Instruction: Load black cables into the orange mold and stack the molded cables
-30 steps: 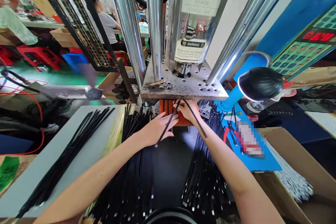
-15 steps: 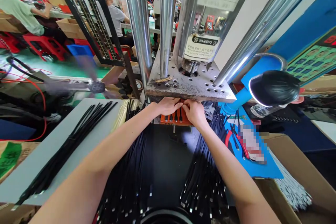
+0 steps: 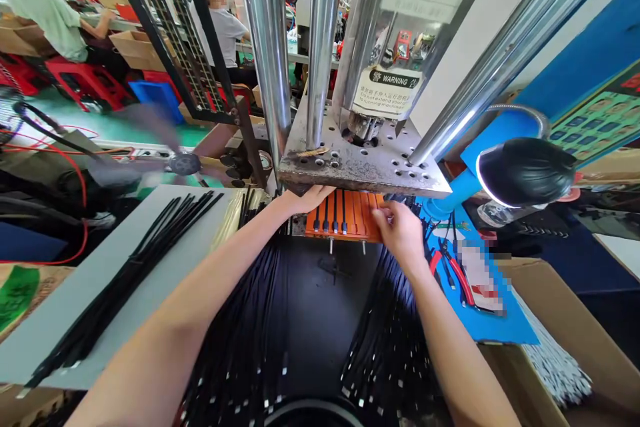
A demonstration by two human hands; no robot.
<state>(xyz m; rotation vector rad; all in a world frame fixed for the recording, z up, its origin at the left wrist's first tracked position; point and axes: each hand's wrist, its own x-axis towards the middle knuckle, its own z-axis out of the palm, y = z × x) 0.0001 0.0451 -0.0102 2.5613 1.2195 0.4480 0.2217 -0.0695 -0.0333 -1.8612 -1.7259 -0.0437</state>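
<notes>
In the middle of the frame an orange block (image 3: 357, 217) sits beneath the metal plate (image 3: 365, 172) of a press, slotted along its length, with black cables (image 3: 335, 220) lying in the slots of its left part, metal tips toward the person. The left hand (image 3: 307, 199) rests at the block's upper left, its fingers running in under the plate's edge; from here I can't tell whether they're apart or closed on anything. The right hand (image 3: 403, 230) is at the block's right edge, fingers curled, thumb near the forefinger; I can't make out whether anything is pinched between them.

Loose black cables spread down the lower centre, one bunch (image 3: 240, 333) to the left, another (image 3: 377, 340) to the right. A separate bundle (image 3: 135, 267) lies slantwise on the grey counter (image 3: 170, 270) at left. On the right, red-handled pliers (image 3: 467, 280) lie on a blue board (image 3: 500, 327), under a black lamp (image 3: 530, 172); white cables (image 3: 555, 347) fill a carton (image 3: 585, 313) at lower right. Two co-workers (image 3: 47, 20) sit at upper left.
</notes>
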